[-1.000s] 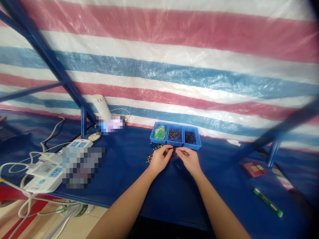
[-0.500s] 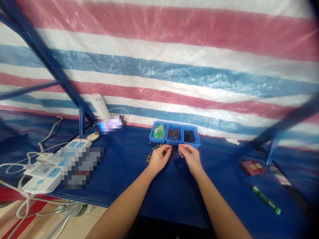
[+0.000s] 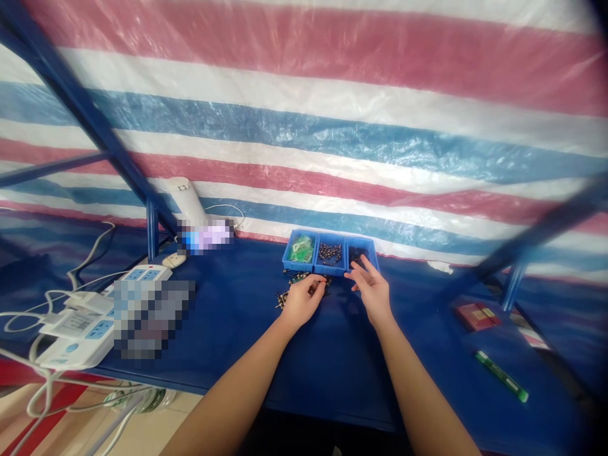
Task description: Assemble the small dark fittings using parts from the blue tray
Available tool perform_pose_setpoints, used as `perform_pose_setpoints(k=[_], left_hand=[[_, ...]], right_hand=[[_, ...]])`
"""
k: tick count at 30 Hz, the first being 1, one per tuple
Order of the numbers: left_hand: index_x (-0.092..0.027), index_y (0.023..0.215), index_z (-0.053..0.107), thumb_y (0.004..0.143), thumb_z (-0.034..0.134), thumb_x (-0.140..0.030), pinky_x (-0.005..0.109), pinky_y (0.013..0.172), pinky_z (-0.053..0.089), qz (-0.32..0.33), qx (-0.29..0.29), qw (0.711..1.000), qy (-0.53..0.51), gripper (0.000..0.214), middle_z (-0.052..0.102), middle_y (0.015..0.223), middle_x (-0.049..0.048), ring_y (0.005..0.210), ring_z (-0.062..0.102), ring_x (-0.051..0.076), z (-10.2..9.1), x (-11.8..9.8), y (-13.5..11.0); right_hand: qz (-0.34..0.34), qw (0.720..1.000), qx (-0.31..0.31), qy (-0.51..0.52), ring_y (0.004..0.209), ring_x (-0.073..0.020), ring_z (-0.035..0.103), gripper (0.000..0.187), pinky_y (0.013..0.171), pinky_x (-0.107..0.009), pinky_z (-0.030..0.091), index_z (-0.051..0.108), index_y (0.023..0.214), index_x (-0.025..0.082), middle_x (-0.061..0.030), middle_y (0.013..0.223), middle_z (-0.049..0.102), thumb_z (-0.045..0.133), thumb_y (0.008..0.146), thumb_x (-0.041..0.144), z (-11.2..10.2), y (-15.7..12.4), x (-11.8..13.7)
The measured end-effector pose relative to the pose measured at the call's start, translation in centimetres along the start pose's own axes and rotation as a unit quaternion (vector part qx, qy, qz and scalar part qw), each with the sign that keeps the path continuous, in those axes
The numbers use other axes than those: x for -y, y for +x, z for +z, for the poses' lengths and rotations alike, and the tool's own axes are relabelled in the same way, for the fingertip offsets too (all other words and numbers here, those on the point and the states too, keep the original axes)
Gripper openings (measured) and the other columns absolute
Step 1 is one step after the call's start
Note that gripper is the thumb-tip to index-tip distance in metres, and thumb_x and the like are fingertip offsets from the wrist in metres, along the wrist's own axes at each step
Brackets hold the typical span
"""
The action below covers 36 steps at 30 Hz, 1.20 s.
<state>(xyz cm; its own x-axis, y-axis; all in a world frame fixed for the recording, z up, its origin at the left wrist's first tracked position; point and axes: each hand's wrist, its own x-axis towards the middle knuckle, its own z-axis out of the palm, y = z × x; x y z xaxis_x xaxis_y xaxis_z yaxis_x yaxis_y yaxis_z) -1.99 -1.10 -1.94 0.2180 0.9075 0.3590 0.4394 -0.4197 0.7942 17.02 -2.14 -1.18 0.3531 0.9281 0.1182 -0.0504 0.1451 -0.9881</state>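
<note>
My left hand [image 3: 304, 300] is closed in a pinch just in front of the blue bins; whatever its fingertips hold is too small to make out. Beside and behind it lies a pile of small dark and brass-coloured parts [image 3: 282, 299]. My right hand [image 3: 373, 288] has its fingers spread over the front of the right blue bin [image 3: 376, 254], which contains small black parts [image 3: 357, 253]. The middle bin holds small brass-and-black parts [image 3: 330, 253]. In the left bin are green parts [image 3: 301, 249], perhaps in clear plastic.
On the left are a white power strip [image 3: 61, 350] with cables, a blurred-out flat item [image 3: 156, 316] and a white cylinder [image 3: 187, 201]. A red box [image 3: 476, 315] and a green tube-like item [image 3: 502, 375] lie right. Blue frame posts [image 3: 152, 231] flank the blue table [image 3: 228, 354].
My right hand has moved away from the left one, forward to the right bin, and its fingers have spread. My left hand keeps its pinch in nearly the same place.
</note>
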Motion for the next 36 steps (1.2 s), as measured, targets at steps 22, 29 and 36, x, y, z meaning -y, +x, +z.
perform_pose_setpoints(k=[22,29,36], left_hand=[[-0.024,0.102,0.066,0.094,0.043,-0.024,0.030,0.076,0.049,0.155,0.096,0.971,0.157,0.024,0.071,0.087,0.0039,0.081,0.066,0.019,0.1,-2.3,1.0],[-0.024,0.108,0.064,0.091,0.051,-0.031,0.025,0.066,0.047,0.064,0.044,0.992,0.104,0.022,0.068,0.078,0.0006,0.071,0.063,0.015,-0.2,-0.7,0.9],[-0.022,0.095,0.063,0.093,0.048,-0.036,0.022,0.061,0.043,0.040,0.057,0.997,0.035,0.021,0.064,0.072,-0.0010,0.064,0.057,0.012,0.3,-1.5,0.6]], right_hand=[[-0.193,0.857,0.224,-0.422,0.090,-0.0236,0.056,0.019,0.079,-0.036,0.046,0.066,0.091,0.019,-0.0090,0.093,0.064,0.048,0.089,0.019,0.9,-1.1,-1.9],[-0.091,0.960,0.153,-0.218,0.077,-0.0192,0.061,0.021,0.075,-0.033,0.048,0.063,0.090,0.021,-0.0036,0.086,0.067,0.051,0.090,0.038,1.1,-0.8,-1.9],[0.042,0.986,0.156,-0.040,0.066,-0.0168,0.060,0.037,0.057,-0.027,0.045,0.064,0.088,0.020,-0.0024,0.074,0.065,0.064,0.078,0.054,1.6,-1.1,-1.4]])
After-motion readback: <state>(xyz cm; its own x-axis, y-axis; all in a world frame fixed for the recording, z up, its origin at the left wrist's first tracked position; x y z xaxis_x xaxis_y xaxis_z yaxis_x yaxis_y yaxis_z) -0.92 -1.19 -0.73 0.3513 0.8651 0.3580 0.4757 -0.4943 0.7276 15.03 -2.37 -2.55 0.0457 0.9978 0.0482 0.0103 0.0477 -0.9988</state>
